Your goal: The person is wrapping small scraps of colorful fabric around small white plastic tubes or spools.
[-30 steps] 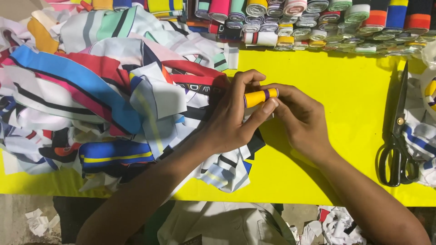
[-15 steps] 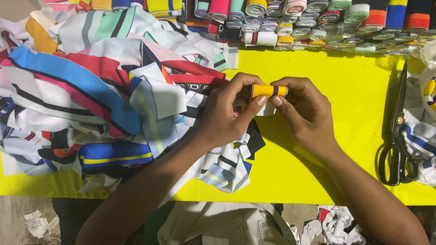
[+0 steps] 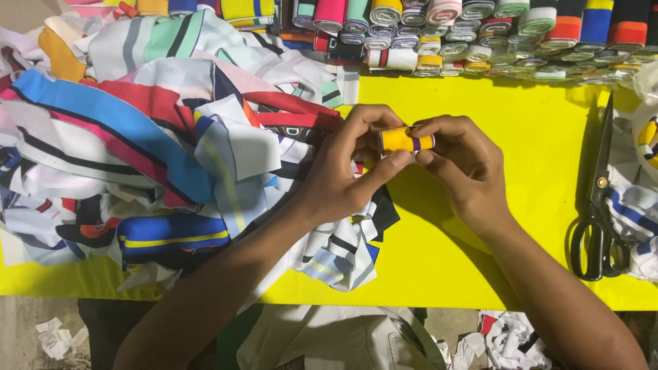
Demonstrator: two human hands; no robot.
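- Heap of striped fabric strips (image 3: pixel 137 157): lying over the left half of the yellow table (image 3: pixel 534 178), reaching from the far edge to the near edge; loose ends are spilling under the left forearm.
- Left hand (image 3: pixel 343 178): pinching the left end of the small yellow fabric roll (image 3: pixel 406 140), thumb pressing from below, fingers curling over the top.
- Small yellow fabric roll: being held level above the table's middle, clear of the surface. A moment ago it was tilting and showing more loose band; now it is sitting tighter and horizontal, which suggests the winding is nearly finishing.
- Right hand (image 3: pixel 466 171): pinching the roll's right end between thumb and fingertips.
- Row of finished rolls (image 3: pixel 480 34): lining the far edge.
- Black scissors (image 3: pixel 600 205): lying closed near the right edge.
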